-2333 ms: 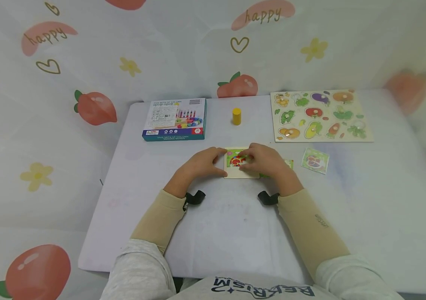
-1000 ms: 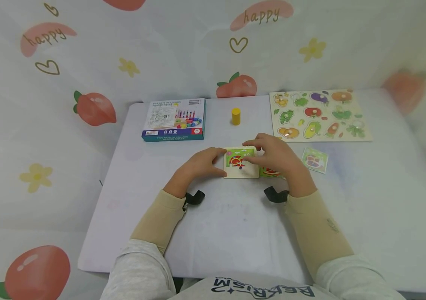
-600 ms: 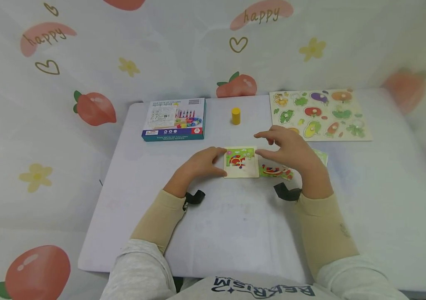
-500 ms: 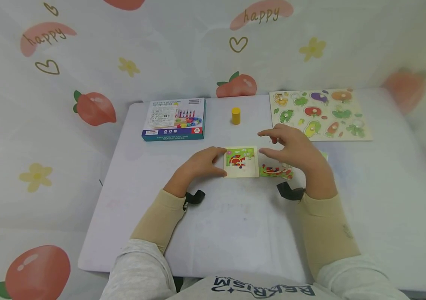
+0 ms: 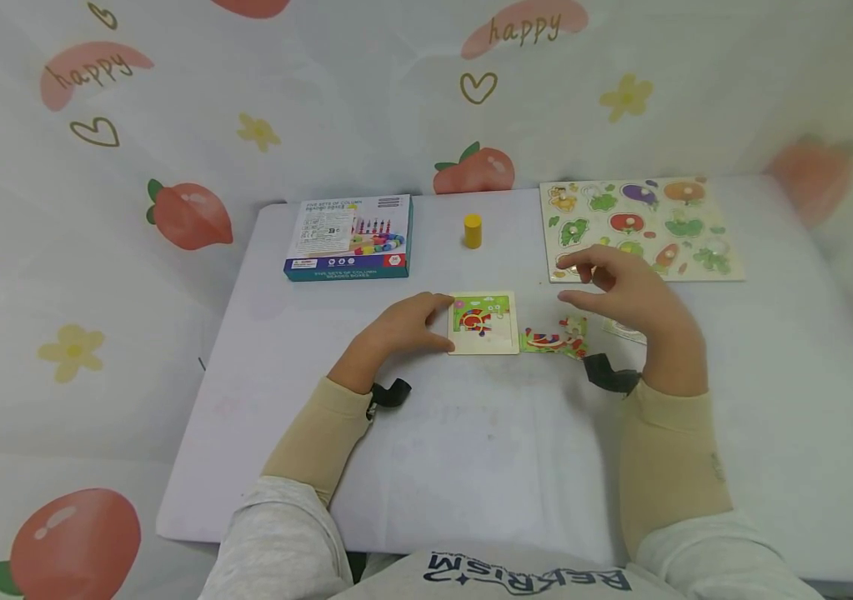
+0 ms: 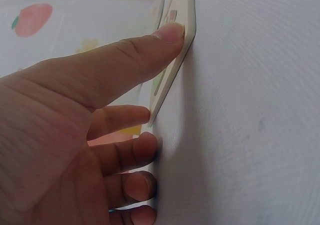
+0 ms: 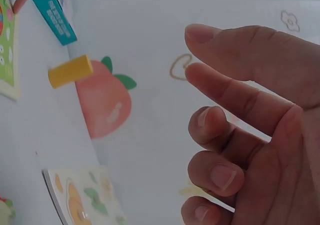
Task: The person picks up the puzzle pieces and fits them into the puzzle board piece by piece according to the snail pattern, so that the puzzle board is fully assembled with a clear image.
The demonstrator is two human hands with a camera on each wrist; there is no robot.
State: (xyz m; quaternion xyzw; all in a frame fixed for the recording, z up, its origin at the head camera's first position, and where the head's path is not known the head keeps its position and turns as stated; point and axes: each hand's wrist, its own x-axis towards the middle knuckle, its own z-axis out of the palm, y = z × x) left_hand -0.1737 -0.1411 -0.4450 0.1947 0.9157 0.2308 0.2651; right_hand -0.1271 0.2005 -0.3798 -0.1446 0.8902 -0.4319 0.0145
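Note:
A small square wooden jigsaw tray (image 5: 499, 339) lies flat at mid-table, its upper part filled with green, red and blue picture pieces and its lower strip bare wood. My left hand (image 5: 405, 327) holds the tray's left side, thumb at the near corner and index finger at the far one; the left wrist view shows the thumb (image 6: 135, 57) on the edge. Loose jigsaw pieces (image 5: 544, 342) in red and green lie just right of the tray. My right hand (image 5: 632, 287) hovers farther right, thumb and index finger apart, nothing between them, partly covering the vegetable board.
A wooden vegetable puzzle board (image 5: 730, 250) lies at the back right, with a small picture packet (image 5: 616, 328) in front, partly hidden by the right hand. A yellow cylinder (image 5: 473, 232) stands at the back middle. A bead-set box (image 5: 351, 237) lies at the back left.
My right hand has lifted off the tray and moved right, uncovering the tray's picture and the loose pieces while covering part of the packet and vegetable board. My left hand stays put.

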